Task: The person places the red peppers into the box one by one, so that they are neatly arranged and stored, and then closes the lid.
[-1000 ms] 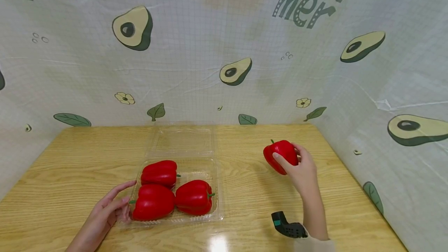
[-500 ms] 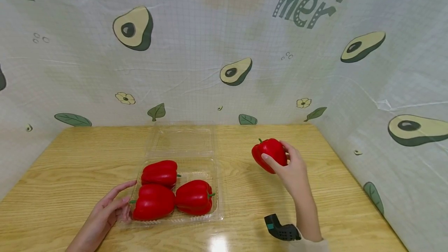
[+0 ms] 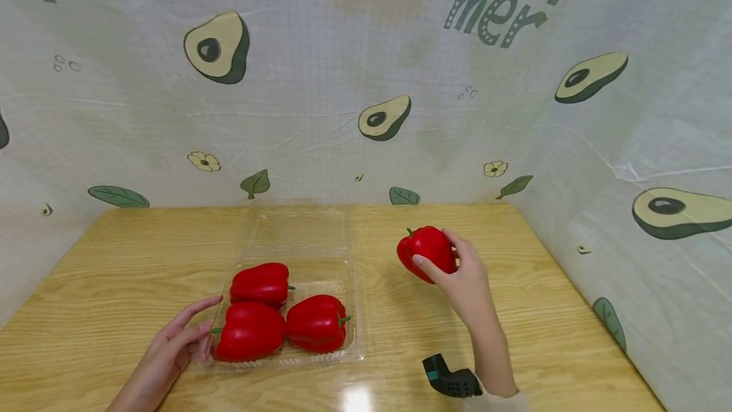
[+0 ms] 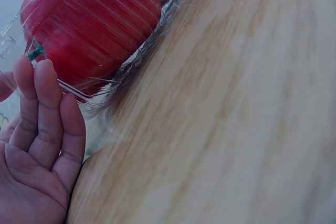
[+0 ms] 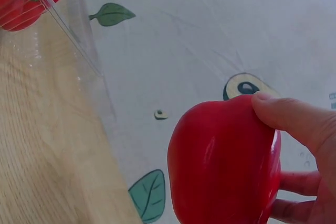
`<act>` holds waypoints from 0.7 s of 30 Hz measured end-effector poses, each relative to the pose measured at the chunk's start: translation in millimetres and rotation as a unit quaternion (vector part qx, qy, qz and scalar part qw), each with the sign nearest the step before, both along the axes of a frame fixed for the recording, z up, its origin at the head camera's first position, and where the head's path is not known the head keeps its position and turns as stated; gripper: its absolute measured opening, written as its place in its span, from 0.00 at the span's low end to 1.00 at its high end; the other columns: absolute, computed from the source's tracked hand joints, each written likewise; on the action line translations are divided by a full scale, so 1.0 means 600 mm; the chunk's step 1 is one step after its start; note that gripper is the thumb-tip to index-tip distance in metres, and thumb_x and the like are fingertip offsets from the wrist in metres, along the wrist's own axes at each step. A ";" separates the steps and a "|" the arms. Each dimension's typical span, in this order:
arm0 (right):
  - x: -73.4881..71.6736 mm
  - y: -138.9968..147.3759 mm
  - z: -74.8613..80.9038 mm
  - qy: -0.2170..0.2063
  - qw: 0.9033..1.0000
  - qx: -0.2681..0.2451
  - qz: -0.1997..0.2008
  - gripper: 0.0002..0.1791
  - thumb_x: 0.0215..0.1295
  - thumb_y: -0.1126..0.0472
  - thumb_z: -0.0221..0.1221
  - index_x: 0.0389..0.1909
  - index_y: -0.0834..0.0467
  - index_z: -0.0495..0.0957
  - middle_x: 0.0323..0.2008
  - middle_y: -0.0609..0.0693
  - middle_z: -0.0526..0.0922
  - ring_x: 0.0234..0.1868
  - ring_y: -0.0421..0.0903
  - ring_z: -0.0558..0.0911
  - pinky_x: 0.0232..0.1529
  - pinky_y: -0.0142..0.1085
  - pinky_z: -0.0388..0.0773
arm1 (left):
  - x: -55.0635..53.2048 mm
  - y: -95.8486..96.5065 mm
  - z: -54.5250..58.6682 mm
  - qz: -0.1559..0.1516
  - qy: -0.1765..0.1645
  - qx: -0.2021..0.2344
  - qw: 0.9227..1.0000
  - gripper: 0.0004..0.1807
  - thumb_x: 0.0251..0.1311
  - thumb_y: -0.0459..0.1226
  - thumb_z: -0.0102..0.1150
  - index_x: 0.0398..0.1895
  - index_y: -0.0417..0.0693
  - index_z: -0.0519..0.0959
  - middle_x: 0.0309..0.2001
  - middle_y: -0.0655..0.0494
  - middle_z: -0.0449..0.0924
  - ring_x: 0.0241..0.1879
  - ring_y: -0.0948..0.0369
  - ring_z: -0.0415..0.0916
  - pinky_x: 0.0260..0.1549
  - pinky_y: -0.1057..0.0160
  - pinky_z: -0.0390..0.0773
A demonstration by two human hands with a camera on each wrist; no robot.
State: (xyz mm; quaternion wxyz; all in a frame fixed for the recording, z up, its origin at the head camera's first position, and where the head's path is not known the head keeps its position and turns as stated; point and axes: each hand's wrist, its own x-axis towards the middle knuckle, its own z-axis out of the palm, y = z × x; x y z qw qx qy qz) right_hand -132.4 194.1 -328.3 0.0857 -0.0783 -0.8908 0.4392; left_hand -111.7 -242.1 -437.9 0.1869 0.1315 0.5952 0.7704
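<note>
Transfer step, as I am judging it: the right hand (image 3: 460, 277) is gripping a glossy red, blocky bell pepper (image 3: 427, 250) right of a clear plastic hinged box (image 3: 327, 275); the left hand (image 3: 173, 341), fingers extended, is touching its wall; lowering boxward is seemingly being called for.

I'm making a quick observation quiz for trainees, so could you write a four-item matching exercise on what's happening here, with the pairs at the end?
Column one
1. left hand
2. right hand
3. clear box
4. table

Column two
A. has three red peppers inside
B. has a yellowish wood grain
C. is at the box's left edge
D. grips a single pepper to the right of the box

Pairs: 1-C, 2-D, 3-A, 4-B
</note>
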 end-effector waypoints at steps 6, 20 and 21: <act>-0.003 -0.014 -0.005 0.007 1.000 0.008 0.012 0.41 0.53 0.47 0.66 0.66 0.54 0.60 0.62 0.55 0.65 0.59 0.55 0.67 0.48 0.51 0.78 | -0.001 -0.001 0.000 -0.005 0.004 0.006 1.000 0.23 0.73 0.31 0.28 0.65 0.61 0.62 0.23 0.60 0.75 0.26 0.61 0.75 0.34 0.60 0.80; -0.007 -0.055 -0.018 0.038 0.998 0.016 0.040 0.41 0.50 0.49 0.68 0.64 0.54 0.63 0.57 0.52 0.70 0.56 0.54 0.71 0.44 0.49 0.80 | -0.002 -0.001 0.001 -0.004 0.003 -0.006 1.000 0.23 0.73 0.32 0.29 0.65 0.61 0.61 0.23 0.60 0.75 0.26 0.60 0.75 0.35 0.59 0.80; -0.007 -0.058 -0.019 0.042 0.998 0.017 0.042 0.41 0.49 0.49 0.68 0.64 0.54 0.63 0.57 0.52 0.71 0.56 0.54 0.71 0.43 0.49 0.80 | -0.002 -0.001 0.002 -0.003 0.002 -0.007 1.000 0.23 0.73 0.32 0.29 0.65 0.61 0.61 0.23 0.60 0.75 0.26 0.60 0.75 0.35 0.59 0.80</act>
